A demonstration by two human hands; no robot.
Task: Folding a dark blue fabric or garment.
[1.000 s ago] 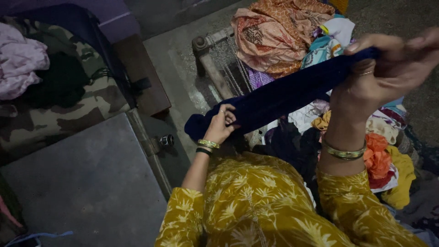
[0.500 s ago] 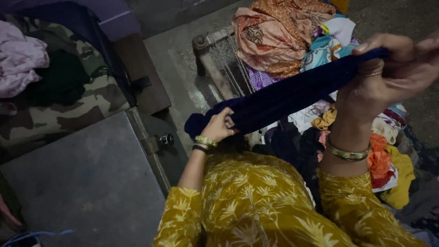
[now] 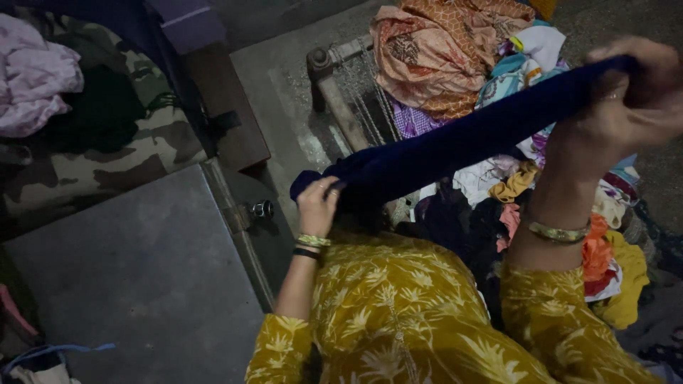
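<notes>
A dark blue cloth (image 3: 462, 139) is stretched in a long band between my two hands. My left hand (image 3: 318, 203) grips its lower end near my lap, with bangles on the wrist. My right hand (image 3: 626, 107) is raised at the upper right and holds the other end, close to the camera. Below the cloth lies a heap of mixed coloured clothes (image 3: 541, 185) on a woven cot (image 3: 348, 92). I wear a mustard yellow patterned garment (image 3: 405, 320).
A grey metal trunk (image 3: 135, 277) with a latch sits at the lower left. Behind it lie a camouflage-patterned cloth (image 3: 107, 163) and a pale pink garment (image 3: 35, 78). An orange printed cloth (image 3: 441, 43) tops the pile. Concrete floor lies between trunk and cot.
My right hand has lifted slightly and pulled the blue cloth tauter. My left hand stays at its lower end.
</notes>
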